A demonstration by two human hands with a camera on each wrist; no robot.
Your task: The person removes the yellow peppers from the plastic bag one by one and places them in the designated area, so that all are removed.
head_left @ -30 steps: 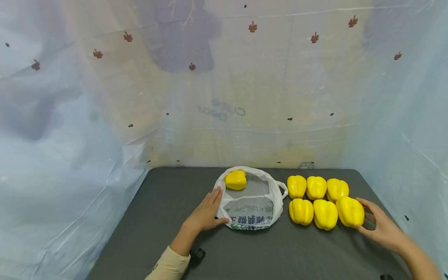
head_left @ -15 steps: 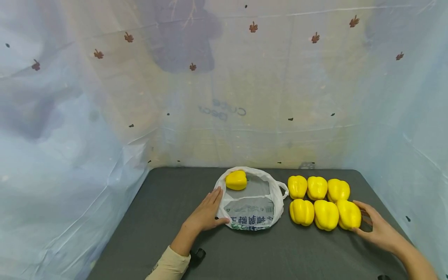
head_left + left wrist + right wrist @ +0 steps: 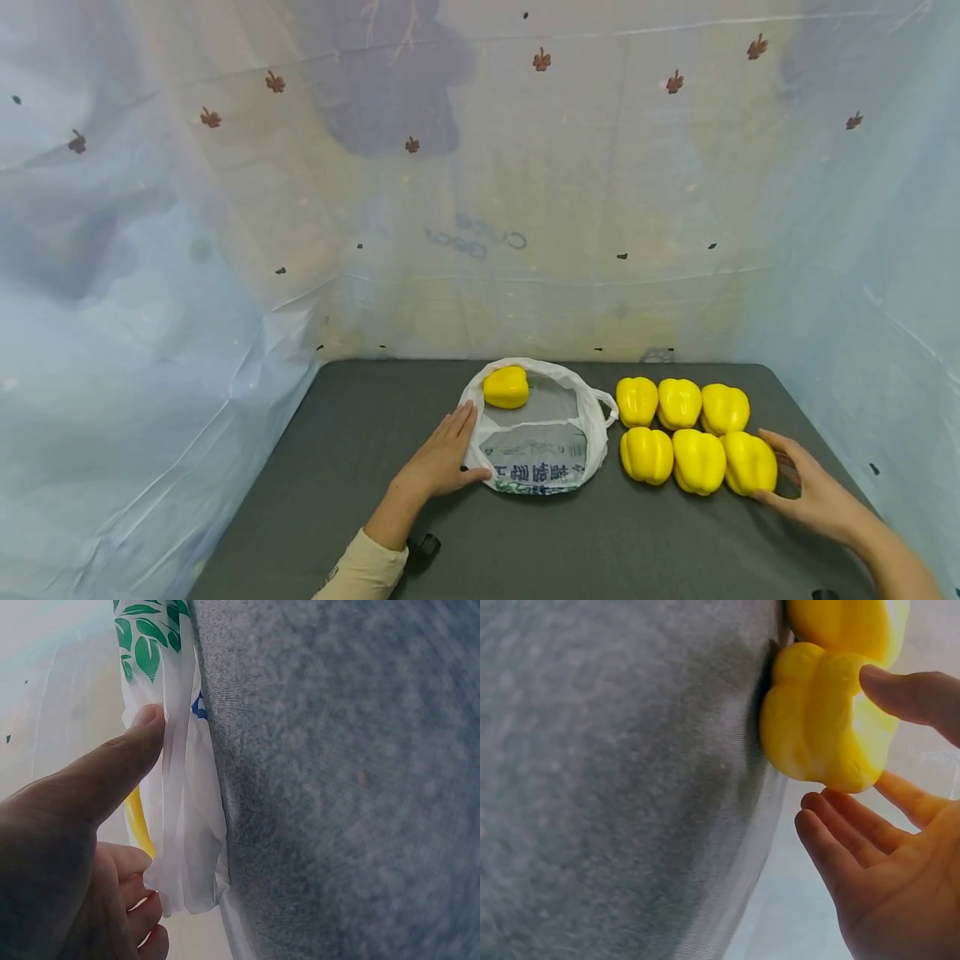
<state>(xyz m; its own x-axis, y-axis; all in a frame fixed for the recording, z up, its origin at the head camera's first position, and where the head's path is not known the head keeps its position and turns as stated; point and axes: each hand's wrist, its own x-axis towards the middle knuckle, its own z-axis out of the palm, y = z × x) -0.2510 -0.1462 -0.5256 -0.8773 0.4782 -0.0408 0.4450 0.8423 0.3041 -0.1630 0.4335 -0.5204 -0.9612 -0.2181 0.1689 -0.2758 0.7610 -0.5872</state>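
Observation:
A white plastic bag (image 3: 594, 450) stands with its mouth spread wide, and one yellow bell pepper (image 3: 506, 387) lies inside at the far left. My left hand (image 3: 441, 454) rests against the bag's left side, fingers mostly straight; in the left wrist view the thumb touches the white plastic. At the right, my right hand (image 3: 806, 487) holds the near-right yellow bell pepper (image 3: 748, 463) between thumb and fingers. The right wrist view has the thumb on one side of this bell pepper (image 3: 817, 720) and the index finger at the other; the remaining fingers are apart from it.
Several more yellow bell peppers (image 3: 678, 403) stand in two rows right of the bag, close together. The bag's handle loop (image 3: 607, 407) reaches toward them. A dark grey table (image 3: 585, 542) lies beneath, with patterned sheeting (image 3: 480, 192) behind and at the sides.
The bell pepper in my right hand has come slightly lower and nearer in the head view, beside its row, and the hand has shifted a little left. The left hand and the bag stay put.

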